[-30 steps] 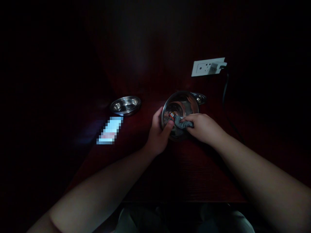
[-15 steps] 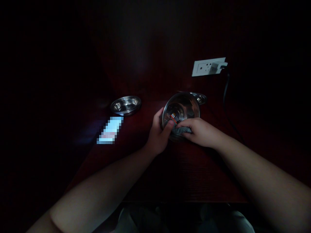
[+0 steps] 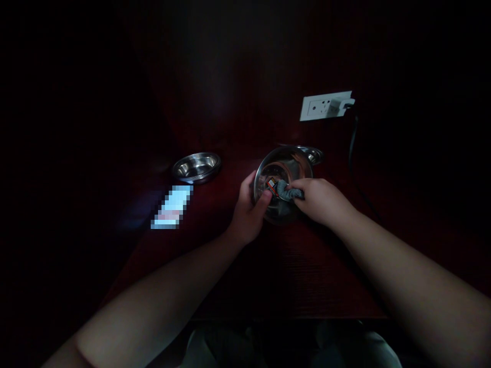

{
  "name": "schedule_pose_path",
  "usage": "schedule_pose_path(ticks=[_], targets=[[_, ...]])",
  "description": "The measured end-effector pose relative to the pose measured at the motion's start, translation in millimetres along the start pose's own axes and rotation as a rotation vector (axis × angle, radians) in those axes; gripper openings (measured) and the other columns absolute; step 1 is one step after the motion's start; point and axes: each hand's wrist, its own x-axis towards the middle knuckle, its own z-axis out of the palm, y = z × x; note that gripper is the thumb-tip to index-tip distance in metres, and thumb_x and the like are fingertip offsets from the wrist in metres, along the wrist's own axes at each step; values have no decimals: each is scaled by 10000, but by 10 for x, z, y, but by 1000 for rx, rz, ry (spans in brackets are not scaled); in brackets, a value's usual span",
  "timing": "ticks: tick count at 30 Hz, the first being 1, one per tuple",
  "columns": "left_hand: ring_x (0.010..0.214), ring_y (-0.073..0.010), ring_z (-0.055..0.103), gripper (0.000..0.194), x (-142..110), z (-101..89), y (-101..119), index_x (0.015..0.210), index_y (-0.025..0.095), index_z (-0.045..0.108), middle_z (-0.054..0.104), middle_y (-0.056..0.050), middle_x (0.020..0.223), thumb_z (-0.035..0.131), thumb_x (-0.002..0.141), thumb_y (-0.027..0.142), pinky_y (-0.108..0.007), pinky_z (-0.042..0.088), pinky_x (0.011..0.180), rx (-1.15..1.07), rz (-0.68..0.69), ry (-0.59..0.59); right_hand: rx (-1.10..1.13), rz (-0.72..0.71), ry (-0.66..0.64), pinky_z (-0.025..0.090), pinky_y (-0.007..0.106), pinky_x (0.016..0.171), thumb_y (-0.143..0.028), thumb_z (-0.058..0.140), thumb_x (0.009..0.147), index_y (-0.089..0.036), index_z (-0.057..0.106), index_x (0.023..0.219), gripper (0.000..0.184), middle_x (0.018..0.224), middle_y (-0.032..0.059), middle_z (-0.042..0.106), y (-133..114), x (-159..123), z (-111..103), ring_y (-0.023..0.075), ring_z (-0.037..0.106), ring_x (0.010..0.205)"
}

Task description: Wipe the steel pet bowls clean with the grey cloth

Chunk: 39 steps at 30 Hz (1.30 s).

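Legs [image 3: 218,350]: showing dimly below the table's near edge, at the bottom of the view.
Table [image 3: 215,276]: dark red, spreading under both forearms and reaching back to the wall.
Left hand [image 3: 248,212]: gripping the pot's left side, its thumb lying over the rim on the inner side and its fingers wrapping the outside.
Right hand [image 3: 321,202]: pinching the cloth between thumb and fingers at the pot's mouth, on the right side.
Cloth [image 3: 286,192]: grey, bunching up and sticking out of the right hand's grip, its far end reaching into the pot.
Pot [image 3: 297,164]: shiny metal, tilting with its mouth facing the person, sitting between the two hands; whether its base is touching the table, I cannot tell.
Sticker [image 3: 271,183]: small, orange-edged, showing within the pot's mouth, between the left thumb and the cloth.
Patch [image 3: 172,207]: bright and pixelated, lying on the table to the left, just in front of the bowl; its details are blurred out.
Bowl [image 3: 196,166]: metal, shallow, resting upright left of the pot and well apart from it.
Dish [image 3: 315,155]: metal, peeking out behind the pot's right side, partly hidden.
Cord [image 3: 351,145]: dark, hanging down from the plug.
Plug [image 3: 344,105]: white, sitting in the socket's right end.
Socket [image 3: 318,108]: white plate, standing out on the dark wall [image 3: 245,97].
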Motion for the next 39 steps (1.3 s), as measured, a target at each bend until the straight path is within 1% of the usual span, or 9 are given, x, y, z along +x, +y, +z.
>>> schedule_pose_path(ticks=[5,10,13,16,24,30,33,36,39], targets=[[1265,-257,524,540,0,-1,-11,1354,170,398,536,-145,1385,558,909,431,-427,410,1075,-13,-11,3,61,-35,-39,514,361,805,-148,555,780,-228,733,967,270,945,61,760,4,-7,2,256,703,872],[1253,-252,525,540,-2,-4,-24,1340,177,413,530,-137,1386,559,904,459,-428,405,1076,12,-9,7,226,-293,-174,489,318,856,-105,582,760,-223,723,926,248,931,29,746,-9,-30,23,209,678,899],[1243,-244,532,533,-7,-2,-11,1335,173,419,539,-136,1374,545,910,471,-411,410,1069,24,16,2,292,-415,-177,483,309,846,-85,575,763,-208,714,925,246,937,34,732,-35,-48,5,192,664,884],[1211,-233,554,510,-10,2,4,1338,187,417,576,-121,1328,524,923,465,-399,412,1065,38,28,11,341,-456,-170,485,306,848,-76,559,776,-197,709,950,260,944,41,728,-55,-61,-21,186,664,885],[1211,-239,554,494,-8,7,-13,1325,197,433,577,-118,1329,523,921,468,-415,414,1062,37,13,11,311,-422,-150,496,322,897,-79,578,763,-222,722,977,295,990,27,747,-44,-57,12,198,686,945],[1248,-248,527,526,5,3,-20,1342,192,419,542,-128,1372,545,911,467,-428,405,1075,18,-7,26,97,-172,-87,519,371,871,-107,571,762,-234,743,960,291,977,46,761,5,-26,6,253,700,930],[1264,-254,516,537,10,4,-26,1351,189,411,523,-135,1394,553,909,457,-430,402,1079,-4,-17,32,77,-118,-53,525,373,865,-114,571,763,-234,743,935,271,970,47,762,23,-16,-2,257,702,924],[1260,-256,522,529,9,6,-22,1347,195,410,527,-131,1391,551,909,454,-430,410,1071,-11,-9,29,112,-151,-61,521,344,866,-105,577,764,-240,739,932,270,957,34,759,14,-20,-1,230,700,911],[1250,-248,532,510,6,7,-8,1334,197,416,542,-126,1377,549,910,448,-418,410,1071,11,2,40,186,-275,-94,513,324,859,-129,592,782,-227,725,941,229,963,39,744,-18,-40,0,211,684,917]])
